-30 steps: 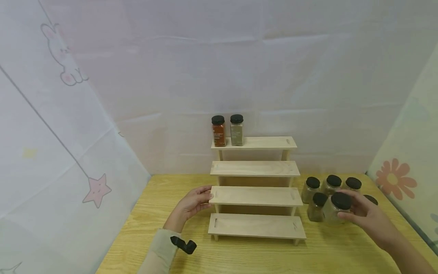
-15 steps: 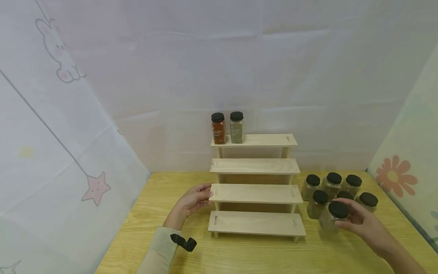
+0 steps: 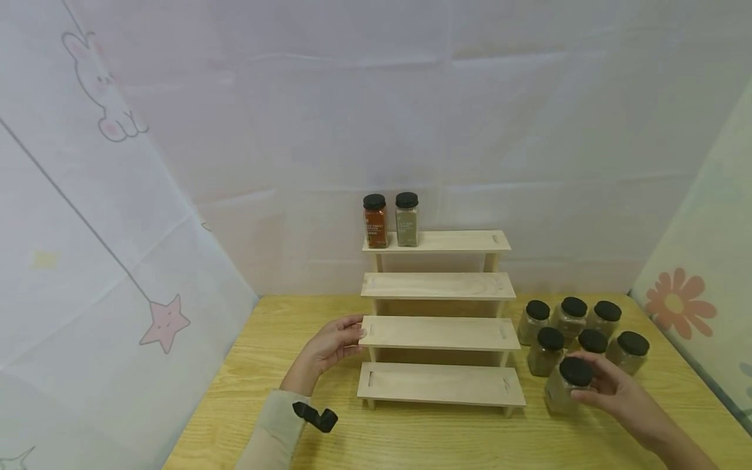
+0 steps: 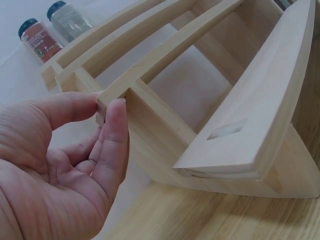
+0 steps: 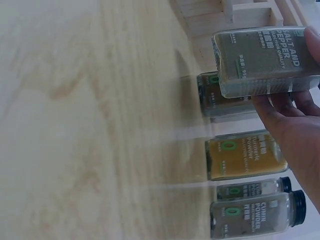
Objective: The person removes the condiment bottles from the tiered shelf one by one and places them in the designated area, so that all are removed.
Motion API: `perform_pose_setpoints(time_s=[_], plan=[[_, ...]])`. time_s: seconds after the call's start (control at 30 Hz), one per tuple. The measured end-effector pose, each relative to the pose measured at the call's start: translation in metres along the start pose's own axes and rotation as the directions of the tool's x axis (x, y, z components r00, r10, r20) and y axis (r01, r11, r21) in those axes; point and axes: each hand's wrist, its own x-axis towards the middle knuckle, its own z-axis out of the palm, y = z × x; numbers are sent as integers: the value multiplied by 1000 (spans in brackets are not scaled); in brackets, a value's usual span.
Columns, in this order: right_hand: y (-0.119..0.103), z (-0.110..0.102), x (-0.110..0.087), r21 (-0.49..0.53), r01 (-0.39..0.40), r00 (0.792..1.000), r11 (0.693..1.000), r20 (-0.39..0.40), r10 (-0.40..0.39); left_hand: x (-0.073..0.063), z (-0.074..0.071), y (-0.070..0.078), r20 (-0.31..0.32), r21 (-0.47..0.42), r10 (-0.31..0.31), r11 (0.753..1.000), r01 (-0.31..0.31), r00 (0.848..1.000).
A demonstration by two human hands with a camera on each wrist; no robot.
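My right hand [image 3: 624,399] grips a black-lidded spice jar [image 3: 565,386] at the front of the jar group. In the right wrist view the label of this spice jar [image 5: 260,60] reads "Salt and Pepper", and its base is raised off the wooden table. My left hand [image 3: 330,346] pinches the left end of one board of a four-tier wooden step rack [image 3: 437,333]. The left wrist view shows thumb and fingers at that board's corner. Two jars, one red [image 3: 376,225] and one pale green [image 3: 407,223], stand at the left of the top tier.
Several more black-lidded jars stand right of the rack, among them a turmeric powder jar [image 5: 245,155] and a cumin powder jar [image 5: 250,216]. The wooden table [image 3: 282,385] meets a pale cloth backdrop [image 3: 317,248] behind the rack and on both sides.
My right hand has drawn its spice jar toward me and slightly left, away from the other jars. More of the jars behind it now show. My left hand stays on the rack.
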Motion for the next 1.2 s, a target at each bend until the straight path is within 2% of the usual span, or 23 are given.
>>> perform_pose_setpoints(time_s=[0.2, 0.37, 0.6, 0.83, 1.03, 1.2], plan=[[8, -1, -1, -8, -58, 998, 998, -1, 58, 0, -2, -2, 11, -2, 8, 1000, -8, 1000], [15, -4, -3, 3, -79, 996, 997, 33, 79, 0, -2, -2, 11, -3, 6, 1000, -6, 1000], [18, -3, -6, -2, -112, 993, 994, 44, 112, 1, -2, -2, 7, 0, 5, 1000, -5, 1000], [19, -4, -5, 16, -93, 995, 996, 44, 92, 1, -2, -2, 5, -7, 3, 1000, -3, 1000], [22, -7, -6, 59, -124, 988, 991, 97, 118, 1, -2, -2, 8, -8, 1, 1000, -1, 1000], [22, -9, -5, 38, -118, 986, 992, 122, 113, 0, -2, -1, 9, -4, -1, 1000, 1, 1000]])
